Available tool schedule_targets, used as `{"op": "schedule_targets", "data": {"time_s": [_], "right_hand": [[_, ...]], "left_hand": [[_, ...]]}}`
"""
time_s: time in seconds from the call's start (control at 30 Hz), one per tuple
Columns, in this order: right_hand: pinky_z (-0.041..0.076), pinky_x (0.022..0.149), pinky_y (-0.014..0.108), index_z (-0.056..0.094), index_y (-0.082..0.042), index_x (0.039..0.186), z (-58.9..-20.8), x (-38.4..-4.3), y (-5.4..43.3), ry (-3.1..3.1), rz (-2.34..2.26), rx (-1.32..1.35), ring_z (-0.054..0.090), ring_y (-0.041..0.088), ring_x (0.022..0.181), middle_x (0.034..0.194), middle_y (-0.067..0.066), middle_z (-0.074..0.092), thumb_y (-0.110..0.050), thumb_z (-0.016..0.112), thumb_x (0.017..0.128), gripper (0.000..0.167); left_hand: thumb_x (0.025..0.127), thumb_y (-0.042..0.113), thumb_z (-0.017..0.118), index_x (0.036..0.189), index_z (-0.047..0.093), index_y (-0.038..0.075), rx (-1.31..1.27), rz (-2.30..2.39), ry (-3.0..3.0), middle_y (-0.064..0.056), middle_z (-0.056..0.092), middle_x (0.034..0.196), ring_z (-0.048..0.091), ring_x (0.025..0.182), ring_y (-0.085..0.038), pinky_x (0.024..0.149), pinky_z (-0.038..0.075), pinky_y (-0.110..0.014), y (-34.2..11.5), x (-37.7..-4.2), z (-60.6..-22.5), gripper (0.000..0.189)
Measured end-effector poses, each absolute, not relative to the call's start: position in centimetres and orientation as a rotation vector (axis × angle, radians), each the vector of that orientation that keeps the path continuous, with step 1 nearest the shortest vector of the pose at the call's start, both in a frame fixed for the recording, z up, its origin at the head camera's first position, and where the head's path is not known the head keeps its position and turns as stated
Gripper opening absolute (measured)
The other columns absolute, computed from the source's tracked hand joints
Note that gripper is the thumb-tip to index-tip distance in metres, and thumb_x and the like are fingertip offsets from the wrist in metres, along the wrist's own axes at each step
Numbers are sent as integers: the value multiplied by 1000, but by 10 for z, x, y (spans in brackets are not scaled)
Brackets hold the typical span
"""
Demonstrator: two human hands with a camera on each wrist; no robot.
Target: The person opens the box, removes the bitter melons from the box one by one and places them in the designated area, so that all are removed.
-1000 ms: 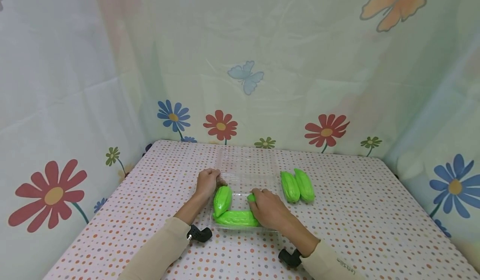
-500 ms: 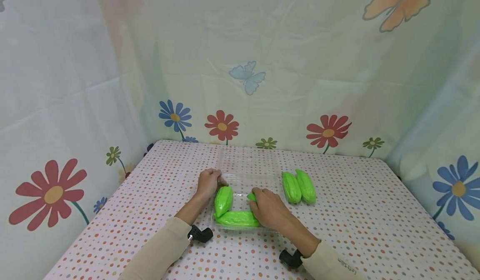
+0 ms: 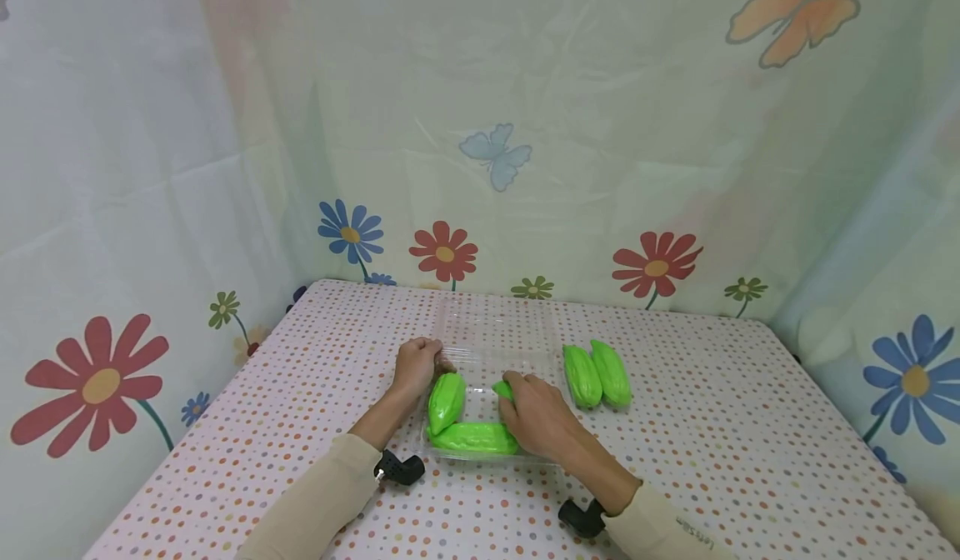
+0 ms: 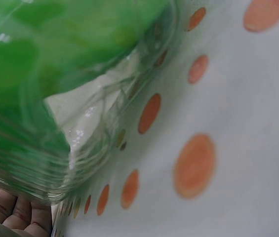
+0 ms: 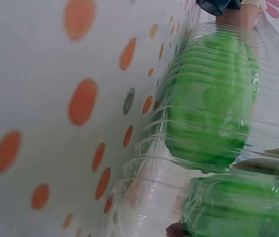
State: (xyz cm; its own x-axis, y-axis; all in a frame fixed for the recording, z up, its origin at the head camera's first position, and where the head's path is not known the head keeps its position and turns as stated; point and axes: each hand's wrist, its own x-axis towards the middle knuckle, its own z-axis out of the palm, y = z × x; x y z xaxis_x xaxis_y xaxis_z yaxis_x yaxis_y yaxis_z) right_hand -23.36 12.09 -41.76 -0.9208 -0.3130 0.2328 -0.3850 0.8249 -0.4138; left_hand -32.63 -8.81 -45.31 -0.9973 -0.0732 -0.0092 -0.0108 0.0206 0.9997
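Note:
A clear plastic clamshell box (image 3: 487, 458) stands before me, its lid (image 3: 495, 318) folded back. Inside, one bright green ridged gourd (image 3: 447, 402) lies along the left side and another gourd (image 3: 474, 437) lies across the front. My left hand (image 3: 414, 368) holds the box at its rear left corner; its curled fingers (image 4: 18, 215) show beyond the ribbed wall. My right hand (image 3: 538, 414) grips a third gourd (image 3: 503, 390) at the right side of the box, covering most of it. Through the wall, the right wrist view shows this gourd (image 5: 243, 207) with a fingertip beside it.
Two more green gourds (image 3: 596, 374) lie side by side on the table, right of the box. A dotted cloth (image 3: 705, 427) covers the table. Flowered fabric (image 3: 570, 127) hangs behind and along both sides.
My right hand has shifted very slightly away from me with the gourd in its grip. The left hand, the box and the other gourds keep their places.

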Motion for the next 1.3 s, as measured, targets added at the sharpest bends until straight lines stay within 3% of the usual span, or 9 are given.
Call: {"op": "schedule_targets", "data": {"time_s": [0.13,0.43,0.6,0.73,0.97,1.3], "right_hand": [[47,62,33,60,6,130,-416,-233,120,-2828,706,553,52,17,76,96,12,64,-15,59,100,36],[44,54,29,62,3,126,-406,-237,120,-2819,755,543,49,16,65,78,2,55,-15,58,99,33],[46,57,30,60,5,131,-398,-239,120,-2796,779,523,51,16,67,86,8,61,-14,59,98,38],[47,57,29,60,5,131,-395,-239,122,-2791,786,509,51,15,65,83,5,60,-14,58,98,38],[45,54,28,62,4,126,-394,-240,124,-2755,810,518,49,14,61,73,0,54,-12,60,97,33],[45,56,29,58,5,132,-389,-240,126,-2751,827,486,50,14,63,76,2,56,-14,59,98,39]], "left_hand": [[106,17,50,84,56,3,85,-2158,-2220,-7,61,76,67,69,-18,72,60,-31,-88,-325,-453,27],[105,17,50,88,56,-2,86,-2177,-2205,-7,62,77,67,69,-17,73,61,-32,-88,-325,-452,26],[105,17,50,83,55,2,97,-2138,-2221,-6,61,75,68,68,-18,73,61,-32,-88,-325,-453,27],[105,17,51,83,55,2,91,-2143,-2210,-6,61,74,68,67,-18,73,61,-33,-88,-326,-454,27],[106,16,50,88,58,-2,95,-2152,-2216,-6,62,74,68,68,-18,73,61,-32,-88,-327,-455,26],[106,18,50,97,61,-8,95,-2123,-2239,-6,64,74,69,69,-17,74,60,-30,-89,-328,-455,29]]}}
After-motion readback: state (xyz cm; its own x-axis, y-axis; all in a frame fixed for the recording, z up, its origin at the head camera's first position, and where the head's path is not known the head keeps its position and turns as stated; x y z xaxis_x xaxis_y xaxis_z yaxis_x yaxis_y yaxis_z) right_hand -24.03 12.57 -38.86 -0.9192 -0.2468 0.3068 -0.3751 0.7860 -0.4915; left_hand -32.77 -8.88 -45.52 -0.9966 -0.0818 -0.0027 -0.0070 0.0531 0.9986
